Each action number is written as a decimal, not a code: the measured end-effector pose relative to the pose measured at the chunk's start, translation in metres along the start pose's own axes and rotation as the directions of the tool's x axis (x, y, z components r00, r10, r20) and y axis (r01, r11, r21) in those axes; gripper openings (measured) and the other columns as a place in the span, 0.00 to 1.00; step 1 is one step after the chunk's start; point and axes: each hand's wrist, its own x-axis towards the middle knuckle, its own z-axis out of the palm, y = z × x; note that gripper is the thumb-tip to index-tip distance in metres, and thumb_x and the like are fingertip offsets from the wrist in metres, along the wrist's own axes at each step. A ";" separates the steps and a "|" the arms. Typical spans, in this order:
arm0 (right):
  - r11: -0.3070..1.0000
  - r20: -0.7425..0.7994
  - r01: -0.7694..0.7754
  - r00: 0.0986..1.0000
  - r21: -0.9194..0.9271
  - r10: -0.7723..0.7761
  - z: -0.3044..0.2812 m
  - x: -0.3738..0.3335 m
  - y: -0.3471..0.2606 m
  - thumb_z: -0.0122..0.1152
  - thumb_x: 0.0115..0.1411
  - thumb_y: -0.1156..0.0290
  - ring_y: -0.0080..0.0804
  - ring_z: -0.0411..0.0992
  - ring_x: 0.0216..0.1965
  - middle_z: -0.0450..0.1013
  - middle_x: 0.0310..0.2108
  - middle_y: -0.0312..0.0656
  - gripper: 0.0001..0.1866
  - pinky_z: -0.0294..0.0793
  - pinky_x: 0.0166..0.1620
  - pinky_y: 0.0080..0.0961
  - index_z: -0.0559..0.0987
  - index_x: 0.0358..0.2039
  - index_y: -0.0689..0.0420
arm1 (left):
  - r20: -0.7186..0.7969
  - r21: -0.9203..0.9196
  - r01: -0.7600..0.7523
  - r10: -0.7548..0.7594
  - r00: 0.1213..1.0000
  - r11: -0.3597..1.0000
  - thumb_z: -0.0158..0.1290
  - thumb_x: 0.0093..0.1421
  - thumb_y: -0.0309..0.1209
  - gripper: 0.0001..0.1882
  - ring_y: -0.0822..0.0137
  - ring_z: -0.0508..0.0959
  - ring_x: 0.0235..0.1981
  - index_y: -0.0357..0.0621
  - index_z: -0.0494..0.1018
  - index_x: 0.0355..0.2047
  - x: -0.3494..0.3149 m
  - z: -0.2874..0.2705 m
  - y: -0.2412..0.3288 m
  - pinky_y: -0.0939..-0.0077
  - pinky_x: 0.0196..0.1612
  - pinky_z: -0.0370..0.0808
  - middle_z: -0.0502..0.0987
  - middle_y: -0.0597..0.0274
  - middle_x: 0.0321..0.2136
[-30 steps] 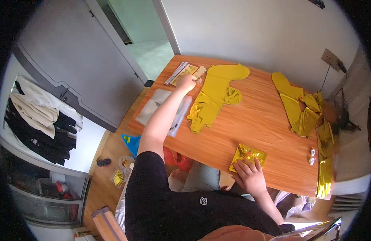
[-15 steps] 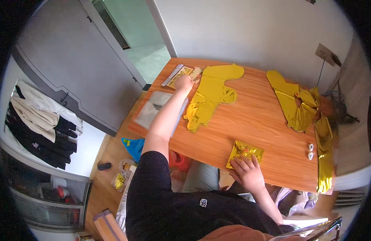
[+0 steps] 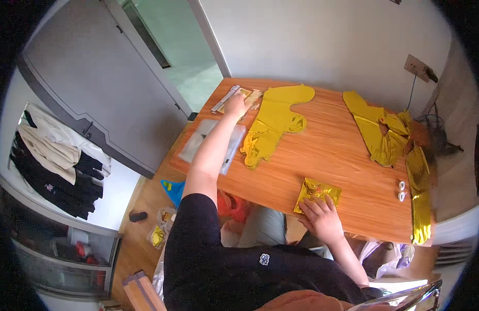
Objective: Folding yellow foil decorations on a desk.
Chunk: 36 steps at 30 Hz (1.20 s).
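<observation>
My left hand [image 3: 235, 105] reaches to the far left of the table, its fingers curled at a flat printed card [image 3: 220, 105]; the fingertips are partly hidden. My right hand [image 3: 322, 220] lies with fingers outstretched on a folded gold foil balloon [image 3: 314, 189] at the near edge. Just right of my left hand, a large flat gold foil balloon [image 3: 275, 119] is spread out, crumpled at its lower end. Under my left forearm is a clear plastic sleeve [image 3: 198, 142].
Another gold foil balloon [image 3: 371, 129] lies at the far right, with a long gold foil piece [image 3: 419, 197] hanging along the right edge. Two small white rolls [image 3: 401, 191] sit beside it. Below the table are a red bag [image 3: 233, 207] and a blue bag [image 3: 173, 192].
My left hand has shifted slightly over the printed card, which looks a little moved. My right hand stays on the folded foil balloon. The whole view has tilted slightly.
</observation>
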 end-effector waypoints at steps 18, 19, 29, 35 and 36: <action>0.999 0.007 -0.001 1.000 0.040 0.000 -0.006 0.005 -0.001 0.66 0.62 0.54 0.41 0.68 0.63 0.75 0.57 0.38 0.27 0.62 0.70 0.53 0.78 0.61 0.48 | 0.220 0.061 0.020 -0.033 0.975 0.998 0.57 0.58 0.39 0.09 0.47 0.84 0.34 0.52 0.84 0.30 -0.012 -0.018 0.002 0.50 0.37 0.80 0.84 0.52 0.30; 0.999 0.006 0.003 1.000 0.039 -0.003 -0.006 0.004 0.000 0.66 0.62 0.54 0.42 0.68 0.63 0.75 0.57 0.38 0.27 0.62 0.70 0.53 0.78 0.61 0.48 | 0.170 0.075 -0.007 -0.006 0.985 0.997 0.57 0.57 0.39 0.09 0.47 0.84 0.33 0.51 0.83 0.27 -0.012 -0.027 0.002 0.50 0.36 0.80 0.83 0.52 0.29; 1.000 0.003 -0.015 1.000 0.004 0.015 -0.018 -0.023 0.013 0.70 0.58 0.54 0.42 0.69 0.61 0.74 0.57 0.39 0.29 0.63 0.68 0.55 0.79 0.58 0.49 | -0.040 -0.644 0.116 -0.185 0.982 0.756 0.58 0.68 0.30 0.10 0.68 0.84 0.33 0.38 0.78 0.45 -0.067 -0.227 0.073 0.74 0.39 0.79 0.86 0.56 0.33; 0.989 0.022 -0.122 0.992 0.086 0.121 -0.031 -0.038 0.024 0.72 0.55 0.56 0.49 0.68 0.60 0.73 0.57 0.43 0.31 0.60 0.69 0.55 0.78 0.59 0.51 | 0.366 -0.820 0.368 -0.092 0.926 0.439 0.59 0.66 0.26 0.09 0.76 0.80 0.41 0.34 0.76 0.45 -0.129 -0.216 0.098 0.81 0.44 0.76 0.83 0.60 0.42; 0.993 0.037 -0.107 0.994 0.054 0.105 -0.030 -0.042 0.028 0.72 0.55 0.57 0.49 0.68 0.61 0.73 0.57 0.43 0.31 0.60 0.70 0.54 0.78 0.59 0.51 | 0.438 -0.801 0.383 0.015 0.899 0.461 0.59 0.66 0.27 0.09 0.76 0.80 0.40 0.35 0.75 0.44 -0.139 -0.200 0.100 0.81 0.43 0.75 0.83 0.61 0.41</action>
